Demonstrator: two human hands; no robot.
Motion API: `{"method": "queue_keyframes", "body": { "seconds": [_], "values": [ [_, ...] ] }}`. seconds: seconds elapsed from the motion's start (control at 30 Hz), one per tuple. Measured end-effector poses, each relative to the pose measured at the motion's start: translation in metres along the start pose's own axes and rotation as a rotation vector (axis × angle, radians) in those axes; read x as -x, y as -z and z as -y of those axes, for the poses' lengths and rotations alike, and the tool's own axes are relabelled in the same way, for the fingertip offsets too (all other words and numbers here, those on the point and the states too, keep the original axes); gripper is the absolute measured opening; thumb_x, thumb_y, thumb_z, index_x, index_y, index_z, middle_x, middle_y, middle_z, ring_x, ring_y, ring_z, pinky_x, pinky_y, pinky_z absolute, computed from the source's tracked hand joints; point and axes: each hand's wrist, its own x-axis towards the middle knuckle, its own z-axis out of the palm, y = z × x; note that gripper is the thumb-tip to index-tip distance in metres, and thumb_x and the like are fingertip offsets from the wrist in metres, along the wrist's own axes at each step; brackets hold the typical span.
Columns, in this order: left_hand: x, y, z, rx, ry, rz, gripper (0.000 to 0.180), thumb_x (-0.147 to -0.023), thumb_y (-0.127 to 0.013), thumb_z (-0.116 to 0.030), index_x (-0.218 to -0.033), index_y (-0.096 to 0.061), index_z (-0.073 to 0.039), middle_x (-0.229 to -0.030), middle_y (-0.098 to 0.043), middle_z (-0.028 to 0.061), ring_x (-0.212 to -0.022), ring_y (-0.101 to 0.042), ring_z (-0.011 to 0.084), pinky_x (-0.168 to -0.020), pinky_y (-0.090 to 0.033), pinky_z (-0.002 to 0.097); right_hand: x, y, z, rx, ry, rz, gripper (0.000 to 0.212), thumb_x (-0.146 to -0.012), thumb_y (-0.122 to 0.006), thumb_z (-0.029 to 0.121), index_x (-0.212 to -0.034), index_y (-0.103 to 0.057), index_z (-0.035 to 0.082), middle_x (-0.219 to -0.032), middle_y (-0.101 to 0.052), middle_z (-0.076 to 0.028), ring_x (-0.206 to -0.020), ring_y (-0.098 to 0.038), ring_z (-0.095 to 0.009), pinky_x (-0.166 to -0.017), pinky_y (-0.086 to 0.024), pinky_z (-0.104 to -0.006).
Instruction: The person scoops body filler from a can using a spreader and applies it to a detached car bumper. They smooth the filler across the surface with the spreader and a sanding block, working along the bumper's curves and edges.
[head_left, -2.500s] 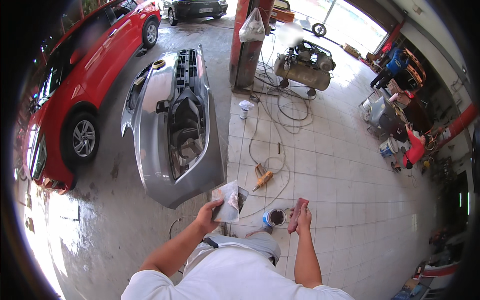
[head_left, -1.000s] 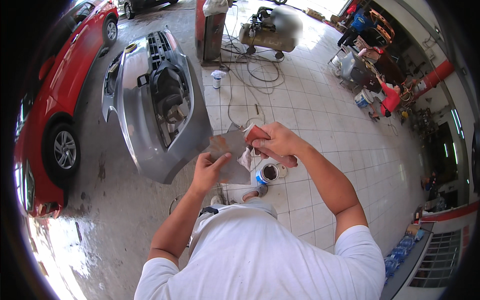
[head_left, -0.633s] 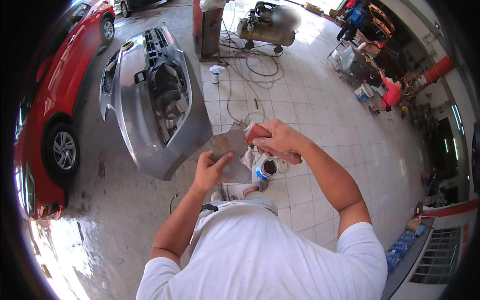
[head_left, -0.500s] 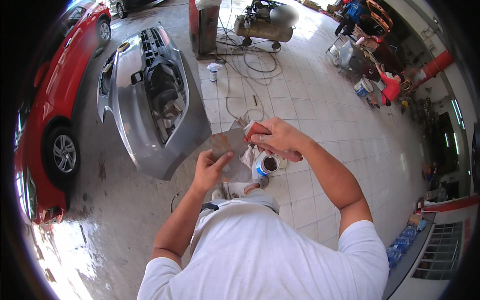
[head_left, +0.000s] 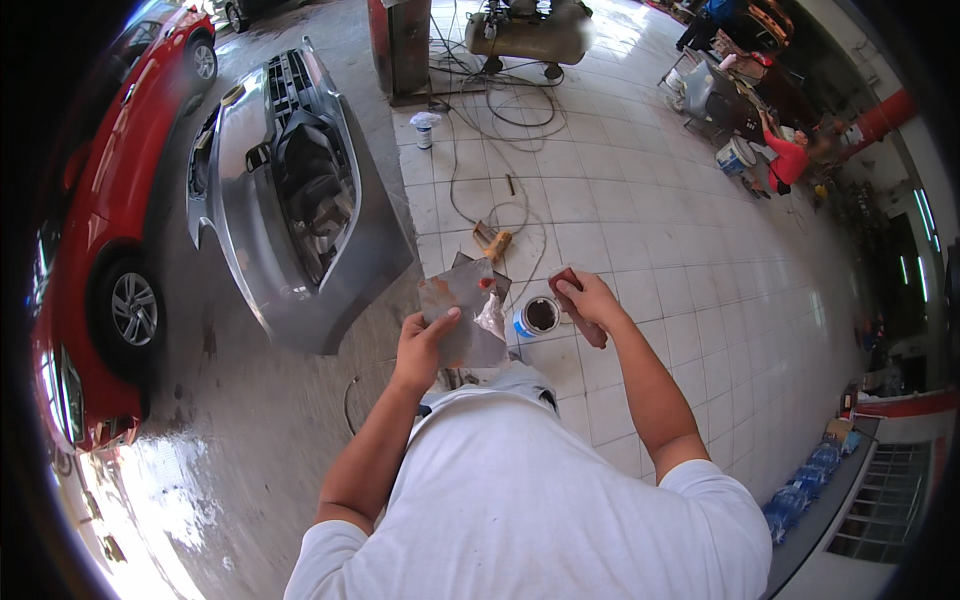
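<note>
My left hand [head_left: 422,350] grips a flat grey plate [head_left: 458,328] by its left edge, thumb on top. On the plate sit a pale lump of putty [head_left: 491,316], a small red dab [head_left: 486,282] and orange-brown stains. Off to the right, my right hand [head_left: 594,300] is closed around a reddish-brown squeeze tube [head_left: 591,331], apart from the plate. Between the hands, lower down, stands an open can [head_left: 541,316] with a blue and white side and dark inside. A dark flat sheet [head_left: 498,283] shows partly behind the plate.
A grey car bumper [head_left: 245,230] stands at left, beside a red car [head_left: 110,240]. An orange-yellow tool [head_left: 496,243], a hose [head_left: 455,190] and a small can [head_left: 424,133] are on the floor ahead. An air compressor [head_left: 520,40] stands farther off. A person in red [head_left: 788,165] works far right.
My right hand has moved right with the tube, away from the plate. A red dab now shows on the plate beside the putty. My left hand still holds the plate.
</note>
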Motion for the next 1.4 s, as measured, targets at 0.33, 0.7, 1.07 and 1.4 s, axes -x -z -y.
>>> {"method": "queue_keyframes", "body": {
  "seconds": [0.33, 0.7, 1.07, 1.4],
  "values": [
    [-0.001, -0.006, 0.034, 0.598, 0.015, -0.035, 0.041, -0.101, -0.063, -0.021, -0.139, -0.062, -0.003, -0.130, -0.073, 0.0113, -0.118, -0.070, 0.0258, -0.107, -0.055, 0.0409, -0.075, 0.038, -0.264, 0.200, -0.375, -0.142, 0.036, -0.107, -0.062, 0.031, -0.136, -0.067, 0.010, -0.132, -0.072, -0.019, -0.122, -0.069, -0.036, -0.103, -0.053, -0.0446],
    [0.022, -0.061, 0.089, 0.750, 0.013, -0.097, 0.049, -0.105, -0.055, -0.027, -0.149, -0.057, -0.006, -0.147, -0.065, 0.0118, -0.136, -0.061, 0.0296, -0.116, -0.045, 0.0492, -0.134, 0.056, -0.317, 0.414, -0.570, -0.244, 0.056, -0.102, -0.067, 0.045, -0.141, -0.060, 0.005, -0.140, -0.065, -0.023, -0.129, -0.063, -0.039, -0.105, -0.053, -0.0507],
    [-0.014, -0.118, 0.091, 0.974, -0.067, 0.113, 0.051, -0.100, -0.062, -0.027, -0.146, -0.056, -0.003, -0.137, -0.069, 0.0164, -0.127, -0.067, 0.0332, -0.115, -0.050, 0.0516, -0.033, -0.009, -0.007, -1.049, 0.169, 0.809, 0.059, -0.104, -0.071, 0.037, -0.149, -0.054, 0.002, -0.142, -0.063, -0.013, -0.131, -0.060, -0.021, -0.109, -0.046, -0.0360],
    [0.022, -0.089, 0.031, 0.783, -0.359, -0.174, 0.048, -0.105, -0.058, -0.026, -0.146, -0.053, -0.001, -0.135, -0.068, 0.0169, -0.125, -0.067, 0.0324, -0.114, -0.050, 0.0510, -0.006, 0.009, 0.078, -1.028, 0.214, 0.547, 0.025, -0.107, -0.061, 0.007, -0.130, -0.067, 0.001, -0.120, -0.073, -0.004, -0.108, -0.066, -0.012, -0.097, -0.052, -0.0294]
  ]
}}
